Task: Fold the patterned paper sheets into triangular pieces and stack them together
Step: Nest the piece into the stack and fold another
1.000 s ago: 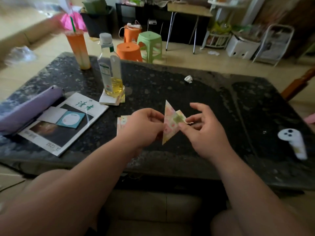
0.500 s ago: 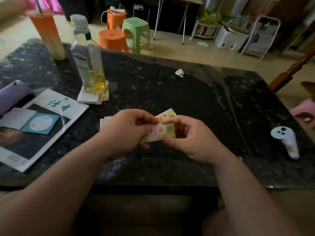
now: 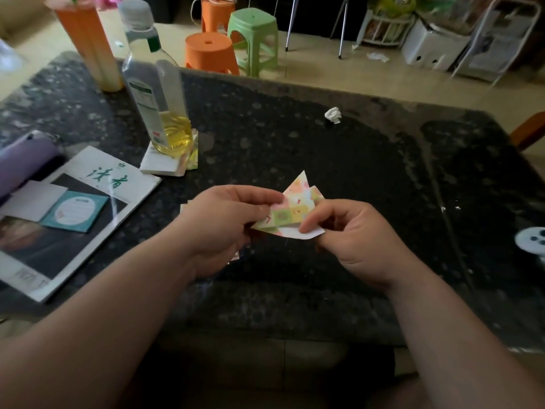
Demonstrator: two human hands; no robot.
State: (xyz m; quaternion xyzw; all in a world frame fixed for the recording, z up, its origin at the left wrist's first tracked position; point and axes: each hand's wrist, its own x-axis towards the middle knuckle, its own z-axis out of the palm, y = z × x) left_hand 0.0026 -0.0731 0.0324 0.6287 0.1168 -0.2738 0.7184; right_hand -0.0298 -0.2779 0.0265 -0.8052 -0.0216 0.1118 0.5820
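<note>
Dark speckled stone table (image 3: 368, 178) fills most of the frame, seen from the head camera looking forward and down. Beige floor (image 3: 354, 75) beyond its far edge.

Room, top of frame: two orange stools, one near the table edge (image 3: 211, 56) and one behind it (image 3: 216, 13). Green stool (image 3: 255, 39) is just right of them. White box (image 3: 427, 45) and a white wire rack (image 3: 501, 39) sit at upper right. Background is dim and blurred.

Table, left side:
- tall orange cup (image 3: 88, 45) at upper left, straw poking out
- clear bottle (image 3: 156, 93) upright beside it, yellow liquid in the bottom part, standing on a small paper stack (image 3: 165, 165)
- magazine (image 3: 73, 219) at left edge, with a teal card (image 3: 73, 212) and a white card (image 3: 32, 200) lying on it
- purple pencil case (image 3: 23, 160) touching the magazine's far corner

Table, right side:
- crumpled white paper ball (image 3: 333, 115) alone, centre-right, well apart from everything
- white controller (image 3: 532, 240) cut off by the right edge

Task item: patterned paper (image 3: 295, 208), partly folded, one point sticking up, white underside showing along the bottom edge. It's held off the table at frame centre, between my hands.

Left hand (image 3: 224, 228): fingers curled, thumb and fingertips pinching the paper's left end.
Right hand (image 3: 351, 240): fingers curled, thumb and forefinger pinching the lower right white corner.

Both forearms come in from the bottom corners.
</note>
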